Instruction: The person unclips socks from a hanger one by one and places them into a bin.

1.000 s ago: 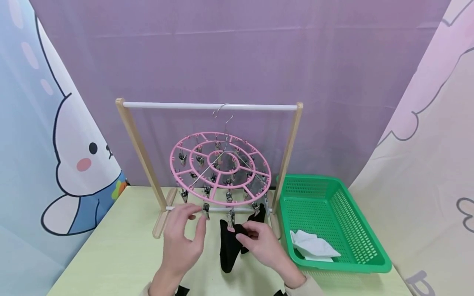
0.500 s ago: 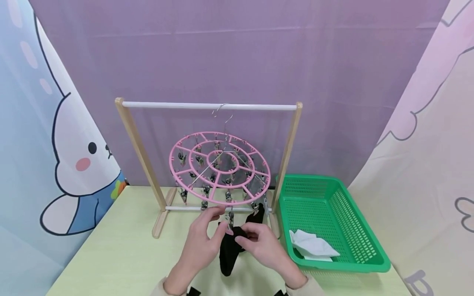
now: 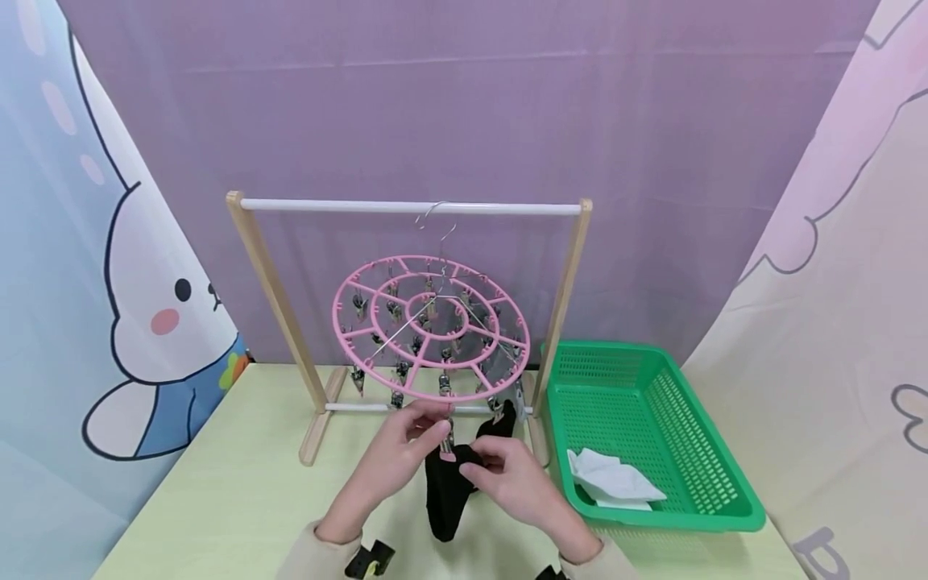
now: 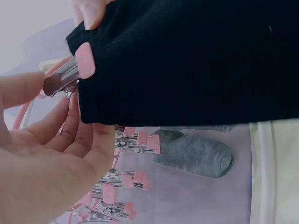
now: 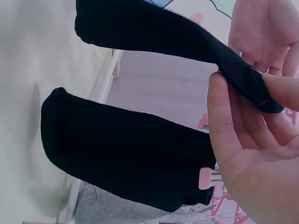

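A black sock (image 3: 445, 499) hangs from a metal clip (image 4: 85, 60) with pink tips at its cuff. My left hand (image 3: 402, 443) pinches this clip's handles between thumb and fingers. My right hand (image 3: 518, 475) pinches the sock's cuff beside the clip; the cuff folds over between its thumb and fingers in the right wrist view. A second black sock (image 5: 117, 149) hangs from another clip to the right. Behind it a grey sock (image 4: 196, 154) is clipped up too. Above both hands is the pink round clip hanger (image 3: 335, 314).
The hanger hooks over the white bar (image 3: 326, 206) of a rack with wooden legs (image 3: 279, 298). To the right stands a green basket (image 3: 674, 521) holding white cloth (image 3: 616, 481). Several other clips dangle from the rings. A purple curtain (image 3: 406, 121) is behind.
My left hand has moved right from beside a neighbouring clip and has taken hold of the clip on the black sock. My right hand has kept its pinch on the cuff.
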The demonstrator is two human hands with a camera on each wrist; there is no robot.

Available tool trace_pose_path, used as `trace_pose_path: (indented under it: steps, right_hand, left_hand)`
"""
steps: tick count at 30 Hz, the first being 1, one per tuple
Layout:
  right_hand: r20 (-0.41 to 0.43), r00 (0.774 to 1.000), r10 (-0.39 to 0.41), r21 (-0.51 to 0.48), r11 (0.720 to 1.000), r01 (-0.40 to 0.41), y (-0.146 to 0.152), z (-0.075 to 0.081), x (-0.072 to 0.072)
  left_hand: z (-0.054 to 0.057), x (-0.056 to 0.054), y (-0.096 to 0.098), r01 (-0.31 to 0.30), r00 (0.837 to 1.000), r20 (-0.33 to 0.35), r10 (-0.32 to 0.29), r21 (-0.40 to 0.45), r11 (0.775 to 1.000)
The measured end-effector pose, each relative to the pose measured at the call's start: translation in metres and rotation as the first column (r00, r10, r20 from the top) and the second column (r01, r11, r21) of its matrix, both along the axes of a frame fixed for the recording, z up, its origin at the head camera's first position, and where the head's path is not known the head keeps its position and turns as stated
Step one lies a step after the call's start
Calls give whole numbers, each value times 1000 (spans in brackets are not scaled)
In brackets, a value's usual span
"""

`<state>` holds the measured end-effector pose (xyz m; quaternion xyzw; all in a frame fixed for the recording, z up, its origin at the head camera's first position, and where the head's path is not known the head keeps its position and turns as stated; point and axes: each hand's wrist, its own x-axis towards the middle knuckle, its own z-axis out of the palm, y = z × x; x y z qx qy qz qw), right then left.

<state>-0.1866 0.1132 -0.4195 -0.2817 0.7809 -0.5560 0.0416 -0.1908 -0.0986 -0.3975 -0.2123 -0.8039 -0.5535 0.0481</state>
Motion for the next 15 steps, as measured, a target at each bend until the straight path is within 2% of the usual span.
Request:
trace_pose_path:
  steps: [4, 10, 15]
  right_hand:
    - [-6, 1000, -28, 6, 1000, 28, 1, -1, -2]
    - [8, 999, -37, 7, 999, 37, 0, -1, -1]
    - [10, 998, -58, -6, 998, 59, 0, -1, -1]
  left_hand:
    - [1, -1, -1, 13, 999, 50, -14, 9, 1000]
    - [-1, -2, -1, 0, 992, 126, -6, 49, 999]
    - [-3, -2, 1, -11, 994, 110, 0, 103, 995]
